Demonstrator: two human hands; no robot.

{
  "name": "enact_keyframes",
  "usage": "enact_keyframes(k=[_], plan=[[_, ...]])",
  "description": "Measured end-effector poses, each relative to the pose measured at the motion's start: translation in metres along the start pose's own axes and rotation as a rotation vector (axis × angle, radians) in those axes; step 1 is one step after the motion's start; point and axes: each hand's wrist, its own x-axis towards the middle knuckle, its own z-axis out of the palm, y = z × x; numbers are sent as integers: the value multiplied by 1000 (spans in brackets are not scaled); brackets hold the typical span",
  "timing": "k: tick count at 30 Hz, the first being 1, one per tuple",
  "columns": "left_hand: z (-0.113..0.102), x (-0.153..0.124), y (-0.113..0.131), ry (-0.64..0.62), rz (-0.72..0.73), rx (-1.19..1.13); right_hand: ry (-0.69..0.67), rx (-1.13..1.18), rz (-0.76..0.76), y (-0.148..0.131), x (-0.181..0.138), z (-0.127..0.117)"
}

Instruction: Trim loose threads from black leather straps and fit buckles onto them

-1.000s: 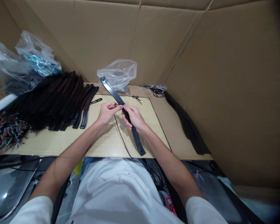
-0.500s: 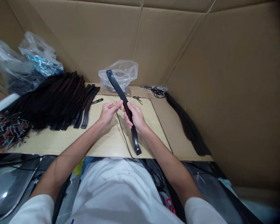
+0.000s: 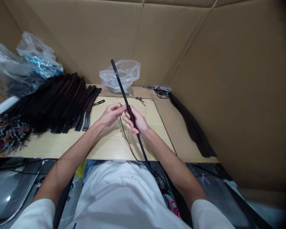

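Note:
My right hand (image 3: pixel 138 121) is closed around the middle of a long black strap-like handle (image 3: pixel 119 82) with a dark sleeve at its centre. The handle is turned edge-on and slants from upper left down past the table's front edge. My left hand (image 3: pixel 112 114) pinches a thin black cord (image 3: pixel 125 133) against the handle's left side, just above my right fingers. The cord's lower length hangs over the table edge. What exactly lies between my left fingertips is partly hidden.
A pile of similar dark handles (image 3: pixel 54 105) fills the left, with coloured thread ends (image 3: pixel 9 135) and plastic bags (image 3: pixel 39 60) around it. Small black snips (image 3: pixel 98 102) lie beside it. A clear bag (image 3: pixel 131 71) stands behind my hands. Dark strips (image 3: pixel 192 127) lie right, near cardboard walls (image 3: pixel 240 95).
The handle has been rotated from showing its broad face to showing its narrow edge. Its upper end is a little higher, and my left fingers have moved closer against it.

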Motion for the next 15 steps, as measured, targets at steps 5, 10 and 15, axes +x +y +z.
enact_keyframes(k=[5, 10, 15], plan=[[1, -2, 8, -66, -61, -25, -158, 118, 135, -1, -1, 1], [-7, 1, 7, -62, 79, 125, -184, 128, 165, 0, 2, 1], [-12, 4, 10, 26, 169, 151, -60, 27, -36, -2, 6, 2]])
